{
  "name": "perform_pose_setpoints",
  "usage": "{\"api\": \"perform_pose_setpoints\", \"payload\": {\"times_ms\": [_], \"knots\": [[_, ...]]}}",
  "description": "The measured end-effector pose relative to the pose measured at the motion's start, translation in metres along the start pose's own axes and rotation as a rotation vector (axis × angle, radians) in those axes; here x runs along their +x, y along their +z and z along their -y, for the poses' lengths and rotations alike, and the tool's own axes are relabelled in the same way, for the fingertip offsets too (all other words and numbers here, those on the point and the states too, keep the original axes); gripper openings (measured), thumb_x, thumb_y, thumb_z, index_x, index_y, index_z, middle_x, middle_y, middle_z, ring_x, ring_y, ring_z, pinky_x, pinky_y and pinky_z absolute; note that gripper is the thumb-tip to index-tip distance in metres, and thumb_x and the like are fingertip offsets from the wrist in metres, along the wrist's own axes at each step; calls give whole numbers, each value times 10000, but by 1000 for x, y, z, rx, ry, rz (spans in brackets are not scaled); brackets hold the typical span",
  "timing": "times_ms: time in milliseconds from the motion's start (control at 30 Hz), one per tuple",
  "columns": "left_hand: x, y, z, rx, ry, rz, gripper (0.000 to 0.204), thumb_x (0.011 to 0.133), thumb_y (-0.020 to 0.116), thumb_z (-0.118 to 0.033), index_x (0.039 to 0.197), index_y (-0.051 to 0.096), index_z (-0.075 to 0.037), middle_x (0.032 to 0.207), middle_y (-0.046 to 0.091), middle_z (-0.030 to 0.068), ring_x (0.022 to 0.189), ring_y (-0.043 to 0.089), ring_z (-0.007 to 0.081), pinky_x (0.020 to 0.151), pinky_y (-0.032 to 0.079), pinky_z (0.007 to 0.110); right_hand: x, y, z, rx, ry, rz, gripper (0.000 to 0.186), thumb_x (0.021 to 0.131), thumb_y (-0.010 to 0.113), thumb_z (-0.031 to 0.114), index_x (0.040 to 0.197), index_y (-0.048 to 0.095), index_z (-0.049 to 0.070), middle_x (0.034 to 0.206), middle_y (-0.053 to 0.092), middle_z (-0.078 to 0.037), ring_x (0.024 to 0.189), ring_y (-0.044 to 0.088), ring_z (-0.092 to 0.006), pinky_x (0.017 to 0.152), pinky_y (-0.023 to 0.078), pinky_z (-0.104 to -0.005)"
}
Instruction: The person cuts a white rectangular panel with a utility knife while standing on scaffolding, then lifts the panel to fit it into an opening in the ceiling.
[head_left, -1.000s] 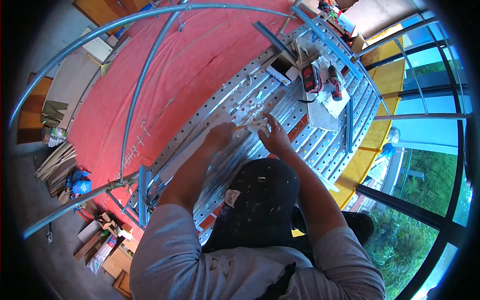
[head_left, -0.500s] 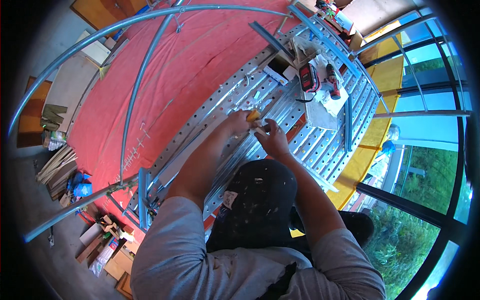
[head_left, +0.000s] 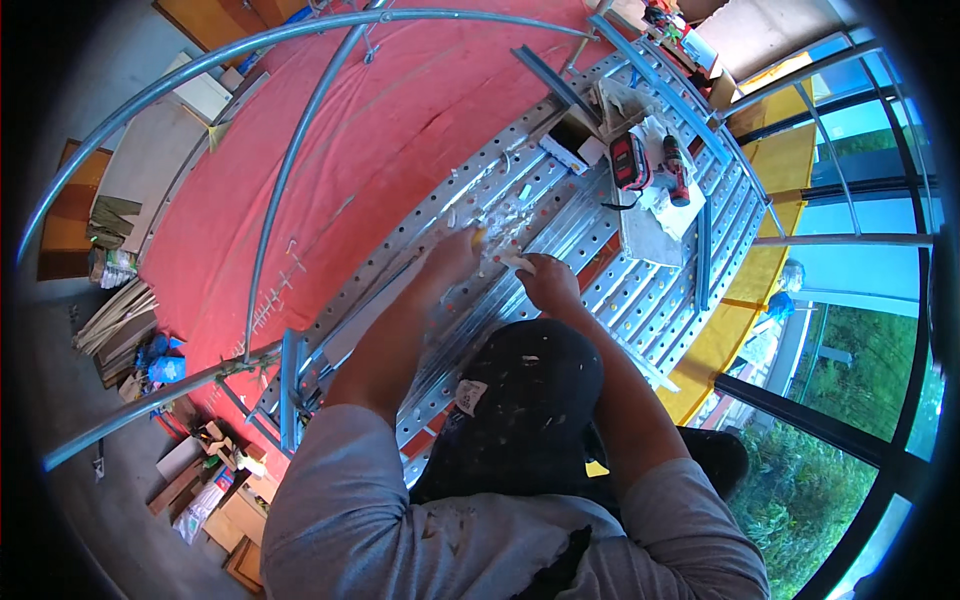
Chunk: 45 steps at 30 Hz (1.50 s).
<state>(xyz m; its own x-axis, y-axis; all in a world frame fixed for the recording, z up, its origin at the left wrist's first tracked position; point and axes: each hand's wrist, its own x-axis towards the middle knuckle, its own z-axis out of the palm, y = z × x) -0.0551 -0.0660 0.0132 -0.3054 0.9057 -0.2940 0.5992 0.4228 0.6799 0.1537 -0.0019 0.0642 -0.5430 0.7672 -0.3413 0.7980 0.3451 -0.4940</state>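
Observation:
Over the perforated metal scaffold planks [head_left: 480, 300], my left hand [head_left: 456, 254] is smeared by motion. It is closed around a small yellow object [head_left: 479, 238], mostly hidden by the fingers, whose kind I cannot make out. To its right, my right hand [head_left: 551, 286] pinches a small whitish strip [head_left: 516, 262] that points toward the left hand. The two hands are apart. Just beyond them, small white scraps [head_left: 505, 222] lie scattered on the planks.
Farther right, a red and black cased tool [head_left: 630, 162] and a cordless drill [head_left: 676, 172] rest on a pale board [head_left: 648, 238]. An open small box [head_left: 570, 143] is beside them. Metal guard tubes [head_left: 285, 180] rise at the left, before red sheeting [head_left: 215, 240]. Windows stand at the right.
My hands have drawn apart. The left has moved left and slightly down with the yellow object; the right stays nearly in place, now showing the whitish strip. The view has shifted slightly.

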Motion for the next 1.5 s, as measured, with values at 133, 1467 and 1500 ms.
{"api": "perform_pose_setpoints", "payload": {"times_ms": [133, 1467, 1500], "knots": [[-20, 15, 18, -59, 95, 13, 443, 899, 650, -268, 1280, 606, -45, 1127, 678, 264, 1067, 672, 400, 905, 524, 473, 12, -4, -5, -45, -92, 52, 358, 934, 631, 320, 1226, 678, 118, 1192, 696, -156, 1149, 640, -359, 992, 504, -477], [13, 71, -6, -216, -85, 31, 395, 890, 653, -321, 1028, 693, 47, 1023, 713, 275, 975, 702, 412, 860, 546, 484, -25, 10, 11, -95, 25, -36, 252, 916, 673, 289, 1122, 701, 147, 1004, 735, -149, 966, 704, -368, 837, 549, -496], [13, 72, -5, -217, -84, 35, 395, 890, 653, -321, 1028, 693, 47, 1023, 713, 275, 975, 702, 412, 860, 546, 484, -23, 9, 9, -95, 29, -36, 252, 916, 673, 289, 1122, 701, 147, 1004, 735, -149, 966, 704, -368, 837, 549, -496]]}}
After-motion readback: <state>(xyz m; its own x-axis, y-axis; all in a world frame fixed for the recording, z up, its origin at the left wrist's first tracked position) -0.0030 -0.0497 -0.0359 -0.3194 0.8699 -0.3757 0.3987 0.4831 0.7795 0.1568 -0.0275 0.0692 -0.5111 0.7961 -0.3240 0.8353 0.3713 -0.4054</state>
